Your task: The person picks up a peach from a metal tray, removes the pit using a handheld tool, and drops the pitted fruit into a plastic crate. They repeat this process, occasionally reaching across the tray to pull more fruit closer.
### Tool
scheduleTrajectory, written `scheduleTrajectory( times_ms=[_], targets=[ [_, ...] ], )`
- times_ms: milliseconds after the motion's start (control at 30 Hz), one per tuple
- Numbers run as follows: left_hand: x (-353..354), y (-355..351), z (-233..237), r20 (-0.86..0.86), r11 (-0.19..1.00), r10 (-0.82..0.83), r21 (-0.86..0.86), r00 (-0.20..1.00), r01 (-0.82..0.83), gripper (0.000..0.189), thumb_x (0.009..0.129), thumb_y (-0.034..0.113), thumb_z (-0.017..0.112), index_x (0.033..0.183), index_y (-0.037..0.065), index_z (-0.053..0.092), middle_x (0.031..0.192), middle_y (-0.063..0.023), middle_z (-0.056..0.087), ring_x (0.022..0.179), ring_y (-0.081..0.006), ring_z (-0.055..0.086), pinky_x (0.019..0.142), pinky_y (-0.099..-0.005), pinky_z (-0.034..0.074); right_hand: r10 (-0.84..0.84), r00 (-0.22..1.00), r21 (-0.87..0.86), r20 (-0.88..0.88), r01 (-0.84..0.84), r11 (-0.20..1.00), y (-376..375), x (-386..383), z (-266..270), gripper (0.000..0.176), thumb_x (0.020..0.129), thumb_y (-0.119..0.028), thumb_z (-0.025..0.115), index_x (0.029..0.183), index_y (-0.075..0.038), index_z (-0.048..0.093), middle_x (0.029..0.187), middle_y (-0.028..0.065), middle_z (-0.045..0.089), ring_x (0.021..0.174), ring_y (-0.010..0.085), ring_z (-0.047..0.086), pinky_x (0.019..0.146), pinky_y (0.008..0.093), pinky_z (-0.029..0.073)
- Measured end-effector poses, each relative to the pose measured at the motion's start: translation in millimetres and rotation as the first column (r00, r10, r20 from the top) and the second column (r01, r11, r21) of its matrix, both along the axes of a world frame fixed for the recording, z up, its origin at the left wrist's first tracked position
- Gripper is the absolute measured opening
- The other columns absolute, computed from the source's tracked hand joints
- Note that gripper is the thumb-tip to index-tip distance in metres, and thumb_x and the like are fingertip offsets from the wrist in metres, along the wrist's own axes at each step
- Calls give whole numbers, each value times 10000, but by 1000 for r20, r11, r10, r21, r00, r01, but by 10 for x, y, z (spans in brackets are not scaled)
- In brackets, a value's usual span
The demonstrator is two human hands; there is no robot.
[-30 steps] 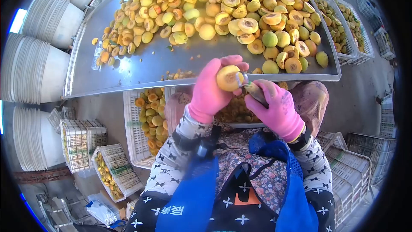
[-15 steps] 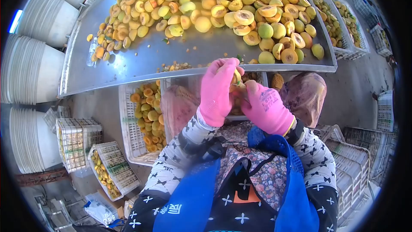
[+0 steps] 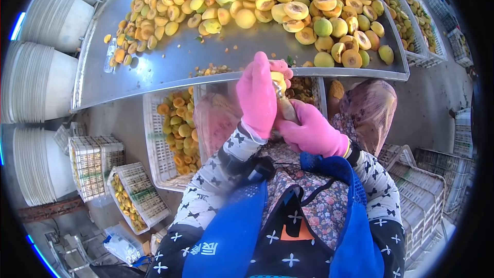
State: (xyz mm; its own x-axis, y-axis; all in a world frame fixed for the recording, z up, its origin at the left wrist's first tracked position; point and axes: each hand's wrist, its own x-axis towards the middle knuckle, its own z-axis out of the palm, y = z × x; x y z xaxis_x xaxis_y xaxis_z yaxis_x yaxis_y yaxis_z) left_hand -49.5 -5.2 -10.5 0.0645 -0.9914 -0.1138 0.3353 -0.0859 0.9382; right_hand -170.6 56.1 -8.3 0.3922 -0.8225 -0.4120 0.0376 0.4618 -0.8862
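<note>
In a pink glove, my left hand [image 3: 259, 98] is closed around a piece of yellow peach [image 3: 278, 77], mostly hidden by the fingers. Also pink-gloved, my right hand [image 3: 315, 132] is wrapped around the pale handle of a small pitting tool [image 3: 286, 110]. Its metal end meets the peach; the exact shape of that end is too small to make out. Both hands are close together above my lap, just in front of the metal table's [image 3: 154, 83] near edge. Halved and whole peaches [image 3: 244, 18] are heaped on the table.
A white crate [image 3: 157, 146] of peach halves stands left of my legs. Pit scraps lie in a container [image 3: 303, 90] under the table edge. More fruit crates [image 3: 424, 62] stand at the right, stacked crates [image 3: 419, 195] lower right, white tubs [image 3: 43, 82] left.
My right hand has shifted down and slightly left, and the tool's handle now shows plainly. My left hand has turned, showing more of the peach. The view has moved slightly.
</note>
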Motion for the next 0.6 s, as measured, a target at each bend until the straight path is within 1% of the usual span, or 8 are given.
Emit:
scheduleTrajectory(
  times_ms=[100,167,333,433,467,533,567,600],
  targets=[
    [201,-109,60,-1,914,-371,178,928,366,502,1039,443,431,919,-5,623,817,-119,682,661,-191,650,624,-289,530,35,996,59,83,-40,997,-14,-63,20,151,902,-152,621,991,-43,566,695,-6,576,531,66,526,472,230,408],
    [201,-118,47,-12,885,-435,181,900,430,483,1042,427,435,902,4,622,824,-120,674,652,-188,642,623,-285,522,79,978,135,195,-106,985,-26,-143,16,138,903,-150,616,979,-42,577,690,3,578,517,77,524,467,234,406],
    [132,-165,-150,123,956,-286,-38,950,292,434,1066,373,409,937,22,630,905,-97,671,716,-137,602,635,-257,475,128,932,176,340,-197,964,-64,-306,-125,129,907,-157,604,944,-33,598,690,17,584,512,90,532,453,239,390],
    [336,-219,-294,454,960,-63,-216,889,179,223,1018,189,480,1012,24,631,931,-85,682,751,-126,620,674,-252,507,174,973,71,152,-187,980,-47,-389,-135,149,900,-167,626,980,-43,608,681,53,607,512,162,574,461,301,429],
    [480,-231,-278,513,969,-26,-198,858,148,172,998,118,494,1046,20,628,943,-90,688,753,-129,638,689,-254,532,173,951,-222,-257,-232,947,-12,-426,-263,152,886,-173,636,944,-40,587,680,77,609,540,210,589,488,336,446],
    [1113,-201,-251,889,861,185,-352,419,366,192,972,81,529,1122,13,627,1050,-88,683,897,-151,653,781,-298,549,-253,544,-570,-800,-558,602,52,-560,-631,187,860,-184,658,871,-35,545,678,124,612,597,307,621,541,405,481],
    [1531,-201,-246,934,795,293,-357,204,490,224,961,65,545,1163,10,624,1104,-84,679,969,-160,654,829,-320,553,-209,527,-492,-824,-482,725,61,-644,-692,233,855,-228,671,851,-51,520,745,162,617,704,378,625,613,472,489],
    [1917,-292,-264,958,753,280,-256,56,606,266,955,57,556,1209,9,618,1161,-73,670,1043,-166,645,877,-339,550,-233,569,-528,-789,-434,729,5,-691,-665,229,856,-230,670,855,-54,522,750,163,617,704,377,626,612,472,488]
  ],
)
